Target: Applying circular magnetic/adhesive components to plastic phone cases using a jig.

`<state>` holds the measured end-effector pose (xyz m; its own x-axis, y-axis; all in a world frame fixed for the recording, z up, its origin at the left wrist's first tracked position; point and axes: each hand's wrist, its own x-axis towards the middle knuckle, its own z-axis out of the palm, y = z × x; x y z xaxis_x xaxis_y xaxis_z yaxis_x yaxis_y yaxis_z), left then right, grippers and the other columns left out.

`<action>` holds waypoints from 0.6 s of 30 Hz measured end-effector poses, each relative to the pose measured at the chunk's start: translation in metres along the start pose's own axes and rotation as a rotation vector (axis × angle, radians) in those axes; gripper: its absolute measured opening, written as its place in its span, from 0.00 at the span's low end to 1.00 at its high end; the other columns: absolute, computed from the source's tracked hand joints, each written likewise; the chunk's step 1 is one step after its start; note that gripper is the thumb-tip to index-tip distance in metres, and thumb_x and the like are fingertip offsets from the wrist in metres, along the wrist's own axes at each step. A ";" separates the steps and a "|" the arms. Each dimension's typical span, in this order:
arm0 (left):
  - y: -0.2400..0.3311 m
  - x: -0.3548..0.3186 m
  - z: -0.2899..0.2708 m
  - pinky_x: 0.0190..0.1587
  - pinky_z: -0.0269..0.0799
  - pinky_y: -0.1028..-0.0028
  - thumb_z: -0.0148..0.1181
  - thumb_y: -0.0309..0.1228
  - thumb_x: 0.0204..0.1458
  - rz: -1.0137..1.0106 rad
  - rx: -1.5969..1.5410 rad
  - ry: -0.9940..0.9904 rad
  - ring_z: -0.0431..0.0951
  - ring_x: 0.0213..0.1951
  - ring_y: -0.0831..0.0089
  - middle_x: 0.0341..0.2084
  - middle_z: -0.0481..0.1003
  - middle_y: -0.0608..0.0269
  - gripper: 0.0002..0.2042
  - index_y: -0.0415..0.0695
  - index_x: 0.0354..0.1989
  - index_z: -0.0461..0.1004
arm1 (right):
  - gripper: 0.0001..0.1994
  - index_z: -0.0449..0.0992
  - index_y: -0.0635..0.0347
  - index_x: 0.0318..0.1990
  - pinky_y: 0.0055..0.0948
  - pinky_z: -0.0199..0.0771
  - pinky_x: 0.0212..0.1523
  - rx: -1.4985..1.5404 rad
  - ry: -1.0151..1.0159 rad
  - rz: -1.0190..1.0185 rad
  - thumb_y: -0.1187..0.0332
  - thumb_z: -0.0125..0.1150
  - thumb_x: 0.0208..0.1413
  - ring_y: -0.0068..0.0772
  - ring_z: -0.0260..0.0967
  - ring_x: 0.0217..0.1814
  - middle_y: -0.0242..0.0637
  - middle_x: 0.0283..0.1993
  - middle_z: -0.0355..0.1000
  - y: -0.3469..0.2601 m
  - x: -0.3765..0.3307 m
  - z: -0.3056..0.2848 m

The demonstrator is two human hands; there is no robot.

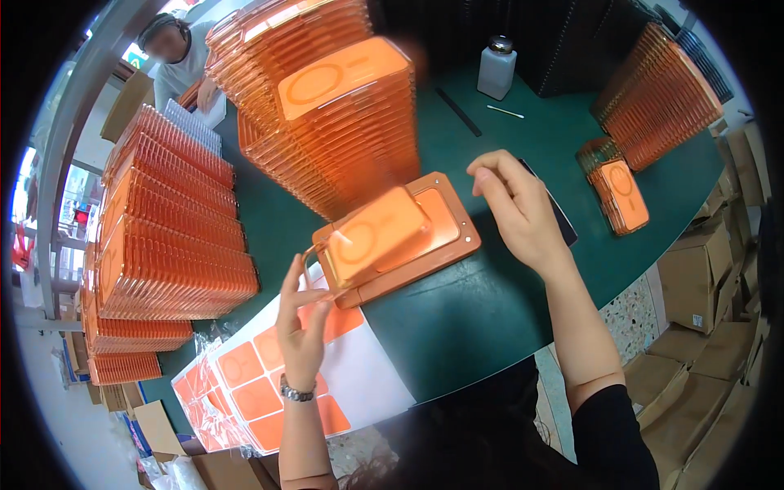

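A clear-rimmed orange phone case (371, 237) with a ring mark lies tilted over a brown fixture (441, 265) that has pins at its corners and a raised orange block (441, 216). At the case's left end, my left hand (300, 331) grips its edge between fingers and thumb, a metal watch on the wrist. My right hand (518, 212) is above the table, right of the fixture. Its thumb and forefinger come together in a pinch; whatever is between them, if anything, is too small to make out. Below my left hand lies a sheet of orange stickers (265, 388).
Tall stacks of orange cases rise behind the fixture (351, 122), at the left (175, 245) and far right (657, 102). A short stack (621, 192) stands at the right. A pump bottle (496, 69), cotton swab (505, 111) and black strip (459, 112) lie behind. Another person (184, 61) sits across.
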<state>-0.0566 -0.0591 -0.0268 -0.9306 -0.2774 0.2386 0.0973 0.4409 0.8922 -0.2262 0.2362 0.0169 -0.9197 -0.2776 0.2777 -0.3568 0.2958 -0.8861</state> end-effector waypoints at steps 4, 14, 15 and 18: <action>0.007 0.012 0.023 0.70 0.58 0.56 0.68 0.24 0.51 0.100 0.204 -0.066 0.60 0.72 0.50 0.71 0.61 0.45 0.10 0.42 0.41 0.78 | 0.17 0.75 0.68 0.49 0.27 0.71 0.48 -0.022 -0.108 0.056 0.60 0.53 0.70 0.26 0.72 0.43 0.40 0.40 0.76 0.037 0.000 0.010; 0.004 0.014 0.032 0.71 0.55 0.54 0.72 0.27 0.49 0.216 0.298 -0.083 0.57 0.73 0.47 0.69 0.63 0.47 0.15 0.43 0.43 0.75 | 0.29 0.77 0.72 0.50 0.24 0.70 0.50 0.259 -0.304 0.386 0.47 0.50 0.71 0.22 0.70 0.45 0.35 0.40 0.76 0.043 0.014 0.015; -0.001 0.014 0.023 0.71 0.55 0.55 0.71 0.26 0.49 0.175 0.292 -0.052 0.57 0.73 0.47 0.70 0.63 0.47 0.14 0.43 0.43 0.75 | 0.29 0.77 0.72 0.50 0.24 0.70 0.50 0.259 -0.307 0.386 0.47 0.50 0.71 0.22 0.70 0.45 0.35 0.40 0.76 0.040 0.013 0.016; -0.004 0.015 0.009 0.71 0.55 0.55 0.69 0.25 0.50 0.117 0.263 -0.035 0.58 0.73 0.48 0.70 0.62 0.46 0.13 0.43 0.43 0.74 | 0.31 0.77 0.73 0.52 0.24 0.69 0.52 0.209 -0.273 0.405 0.45 0.48 0.71 0.23 0.70 0.45 0.36 0.41 0.77 0.035 0.011 0.021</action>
<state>-0.0738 -0.0572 -0.0303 -0.9306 -0.1844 0.3163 0.1136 0.6758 0.7282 -0.2456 0.2244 -0.0185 -0.8910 -0.4150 -0.1843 0.0841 0.2480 -0.9651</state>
